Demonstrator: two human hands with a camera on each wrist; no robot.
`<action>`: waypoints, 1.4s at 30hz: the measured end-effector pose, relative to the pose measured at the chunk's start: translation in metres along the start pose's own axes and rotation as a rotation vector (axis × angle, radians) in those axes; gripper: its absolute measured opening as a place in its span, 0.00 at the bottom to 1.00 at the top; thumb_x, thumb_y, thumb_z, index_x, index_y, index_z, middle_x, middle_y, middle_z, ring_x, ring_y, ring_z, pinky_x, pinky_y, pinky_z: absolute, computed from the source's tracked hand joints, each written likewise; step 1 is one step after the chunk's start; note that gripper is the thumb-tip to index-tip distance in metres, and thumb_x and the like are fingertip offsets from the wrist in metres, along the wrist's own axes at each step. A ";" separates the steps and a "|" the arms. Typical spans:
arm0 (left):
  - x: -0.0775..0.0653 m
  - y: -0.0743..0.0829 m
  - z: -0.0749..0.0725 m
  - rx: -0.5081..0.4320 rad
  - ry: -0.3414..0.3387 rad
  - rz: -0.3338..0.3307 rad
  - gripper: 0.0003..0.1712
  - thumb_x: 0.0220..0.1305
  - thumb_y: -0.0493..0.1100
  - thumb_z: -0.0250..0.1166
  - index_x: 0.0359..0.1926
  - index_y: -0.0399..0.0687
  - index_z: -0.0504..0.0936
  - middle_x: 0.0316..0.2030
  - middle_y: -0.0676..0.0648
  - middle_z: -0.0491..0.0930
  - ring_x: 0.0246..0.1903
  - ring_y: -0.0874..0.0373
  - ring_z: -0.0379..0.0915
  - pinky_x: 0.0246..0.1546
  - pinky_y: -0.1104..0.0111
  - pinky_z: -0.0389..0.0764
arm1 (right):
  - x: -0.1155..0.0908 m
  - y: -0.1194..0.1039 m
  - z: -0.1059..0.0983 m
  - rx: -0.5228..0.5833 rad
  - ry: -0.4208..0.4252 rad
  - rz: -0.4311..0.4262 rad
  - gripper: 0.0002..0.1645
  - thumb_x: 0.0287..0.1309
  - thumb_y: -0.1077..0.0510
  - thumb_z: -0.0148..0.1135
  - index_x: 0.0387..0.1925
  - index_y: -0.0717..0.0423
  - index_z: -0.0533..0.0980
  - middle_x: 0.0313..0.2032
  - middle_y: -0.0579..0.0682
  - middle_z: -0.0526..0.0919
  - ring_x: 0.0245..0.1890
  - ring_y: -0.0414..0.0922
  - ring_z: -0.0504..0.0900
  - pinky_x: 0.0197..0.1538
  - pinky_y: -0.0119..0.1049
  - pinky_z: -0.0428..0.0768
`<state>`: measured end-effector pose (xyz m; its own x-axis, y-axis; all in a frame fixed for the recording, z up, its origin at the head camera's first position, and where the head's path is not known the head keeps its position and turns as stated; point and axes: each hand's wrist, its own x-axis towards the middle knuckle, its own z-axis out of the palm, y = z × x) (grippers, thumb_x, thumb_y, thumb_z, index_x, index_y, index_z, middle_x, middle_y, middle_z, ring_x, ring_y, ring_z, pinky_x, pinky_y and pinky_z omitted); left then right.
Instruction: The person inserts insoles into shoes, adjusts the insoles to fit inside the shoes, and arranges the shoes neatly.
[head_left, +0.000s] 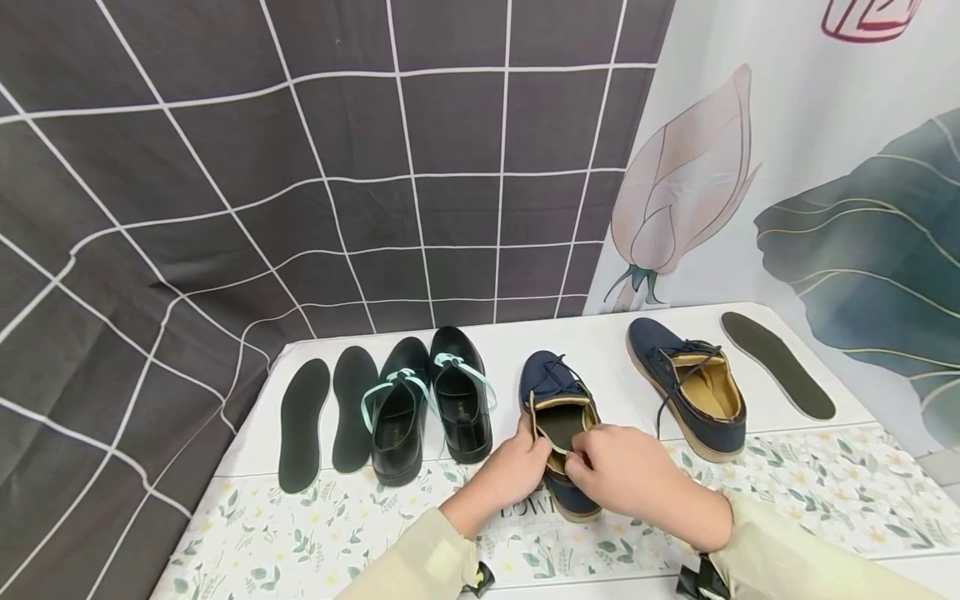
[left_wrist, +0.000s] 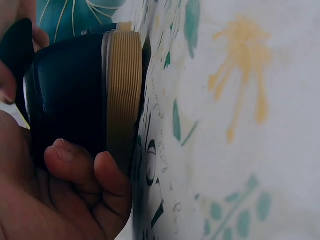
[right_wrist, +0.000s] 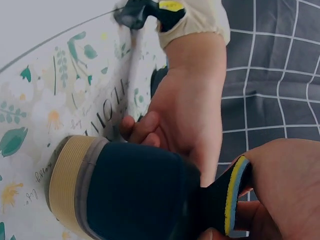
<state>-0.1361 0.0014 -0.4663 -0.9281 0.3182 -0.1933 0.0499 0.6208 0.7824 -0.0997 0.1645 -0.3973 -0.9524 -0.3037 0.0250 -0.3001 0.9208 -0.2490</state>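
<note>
A navy lace-up shoe (head_left: 542, 375) with a tan interior lies on the table, toe pointing away from me. My left hand (head_left: 513, 467) holds its left side, and curled fingers show against the navy upper (left_wrist: 70, 85) in the left wrist view. A dark insole (head_left: 561, 421) is partly inside the shoe. Its heel end stands up out of the opening, and the right wrist view shows its yellow and blue layered edge (right_wrist: 232, 195). My right hand (head_left: 630, 471) pinches that raised end. The insole's front part is hidden inside the shoe.
The other navy shoe (head_left: 649, 342) stands to the right, with a loose dark insole (head_left: 776, 362) beyond it. On the left are two black shoes (head_left: 397, 462) (head_left: 471, 446) with mint laces and two dark insoles (head_left: 303, 425) (head_left: 352, 408). A grid-patterned curtain (head_left: 450, 208) hangs behind the table.
</note>
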 end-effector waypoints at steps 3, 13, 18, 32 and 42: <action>0.001 0.001 0.002 -0.001 -0.007 -0.006 0.39 0.77 0.57 0.37 0.81 0.48 0.41 0.64 0.32 0.78 0.59 0.43 0.78 0.61 0.46 0.79 | 0.004 0.000 0.003 -0.015 0.009 0.004 0.24 0.62 0.52 0.58 0.11 0.44 0.64 0.12 0.43 0.65 0.13 0.40 0.65 0.19 0.36 0.63; 0.002 0.003 0.003 0.031 0.029 -0.020 0.38 0.78 0.59 0.35 0.80 0.45 0.46 0.63 0.32 0.79 0.58 0.42 0.79 0.59 0.45 0.79 | 0.005 0.000 0.011 -0.097 0.055 0.006 0.18 0.63 0.44 0.59 0.23 0.48 0.75 0.20 0.49 0.79 0.21 0.48 0.79 0.23 0.46 0.77; 0.000 0.001 0.004 0.042 0.038 -0.004 0.38 0.78 0.59 0.37 0.80 0.46 0.45 0.59 0.31 0.82 0.54 0.43 0.81 0.57 0.46 0.80 | -0.004 -0.002 0.012 -0.166 0.069 -0.002 0.29 0.59 0.30 0.60 0.39 0.52 0.79 0.30 0.54 0.86 0.27 0.52 0.84 0.23 0.49 0.80; 0.001 0.001 0.004 0.066 0.051 -0.031 0.38 0.77 0.58 0.38 0.80 0.47 0.47 0.59 0.32 0.82 0.55 0.41 0.80 0.57 0.45 0.80 | -0.016 -0.001 0.012 -0.134 0.175 -0.089 0.23 0.52 0.34 0.70 0.28 0.46 0.73 0.22 0.42 0.72 0.20 0.42 0.74 0.19 0.39 0.71; 0.002 0.000 0.005 0.063 0.040 -0.047 0.38 0.78 0.58 0.38 0.80 0.47 0.46 0.62 0.33 0.81 0.57 0.42 0.79 0.58 0.45 0.79 | -0.012 0.004 0.019 -0.176 0.208 -0.110 0.27 0.52 0.32 0.68 0.30 0.49 0.74 0.24 0.46 0.74 0.23 0.46 0.75 0.20 0.43 0.76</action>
<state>-0.1361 0.0054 -0.4693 -0.9438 0.2595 -0.2048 0.0273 0.6785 0.7341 -0.0889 0.1667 -0.4173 -0.8986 -0.3636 0.2454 -0.3890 0.9191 -0.0627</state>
